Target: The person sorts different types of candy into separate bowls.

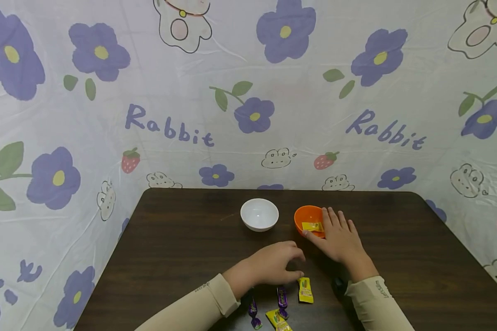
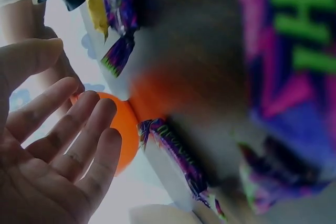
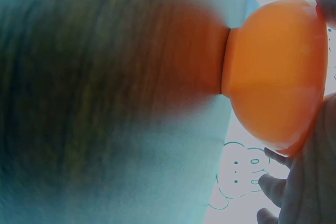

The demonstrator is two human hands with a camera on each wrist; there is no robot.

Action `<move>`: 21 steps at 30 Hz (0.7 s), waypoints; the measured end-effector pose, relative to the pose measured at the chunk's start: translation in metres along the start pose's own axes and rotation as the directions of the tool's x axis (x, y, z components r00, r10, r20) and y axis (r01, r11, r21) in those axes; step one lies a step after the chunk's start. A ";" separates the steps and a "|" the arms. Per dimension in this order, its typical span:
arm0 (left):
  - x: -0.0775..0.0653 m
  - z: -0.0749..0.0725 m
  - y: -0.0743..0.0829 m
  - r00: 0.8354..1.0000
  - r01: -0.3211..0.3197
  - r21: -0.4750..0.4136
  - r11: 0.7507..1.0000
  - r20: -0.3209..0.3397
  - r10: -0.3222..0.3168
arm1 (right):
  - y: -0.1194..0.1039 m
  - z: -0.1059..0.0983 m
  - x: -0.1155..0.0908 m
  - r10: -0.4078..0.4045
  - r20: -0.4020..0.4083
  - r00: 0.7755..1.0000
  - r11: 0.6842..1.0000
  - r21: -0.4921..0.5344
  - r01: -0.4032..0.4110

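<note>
My left hand (image 1: 273, 264) hovers low over several wrapped sweets, thumb tip close to the top end of a yellow-wrapped sweet (image 1: 305, 290). In the left wrist view its fingers (image 2: 86, 135) are loosely bent and nothing lies in the palm. My right hand (image 1: 338, 236) rests against an orange bowl (image 3: 278, 77), thumb at the near rim and straight, spread fingers along the right side. Inside the bowl lies one yellow-wrapped sweet (image 1: 311, 226). Nearer me are two purple-wrapped sweets (image 1: 282, 301) and another yellow-wrapped sweet (image 1: 277, 319).
A white bowl (image 1: 259, 215) stands left of the orange one on the dark wooden table (image 1: 182, 239). Behind the table's far edge hangs a pale cloth (image 1: 170, 161) printed with flowers and rabbits. A black device (image 1: 338, 286) sits at my right wrist.
</note>
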State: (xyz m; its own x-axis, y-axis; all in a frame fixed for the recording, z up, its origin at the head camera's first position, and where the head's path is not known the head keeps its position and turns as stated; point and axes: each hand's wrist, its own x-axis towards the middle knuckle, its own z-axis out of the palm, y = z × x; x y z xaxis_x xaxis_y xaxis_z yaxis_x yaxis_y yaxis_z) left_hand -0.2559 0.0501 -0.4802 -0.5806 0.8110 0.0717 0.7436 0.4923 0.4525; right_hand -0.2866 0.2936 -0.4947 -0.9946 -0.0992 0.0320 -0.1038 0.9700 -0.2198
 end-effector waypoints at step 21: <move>-0.003 0.009 0.006 0.994 -0.016 0.009 1.000 0.108 0.015 | 0.002 0.001 0.000 -0.007 -0.016 1.000 1.000 0.015 0.008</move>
State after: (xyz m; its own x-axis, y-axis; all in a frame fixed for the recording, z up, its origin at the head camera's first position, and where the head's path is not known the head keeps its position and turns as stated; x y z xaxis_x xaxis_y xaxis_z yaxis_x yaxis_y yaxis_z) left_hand -0.2469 0.0534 -0.4854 -0.5301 0.8477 -0.0183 0.7559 0.4822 0.4428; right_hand -0.2867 0.2952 -0.4965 -0.9935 -0.1026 0.0495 -0.1114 0.9658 -0.2341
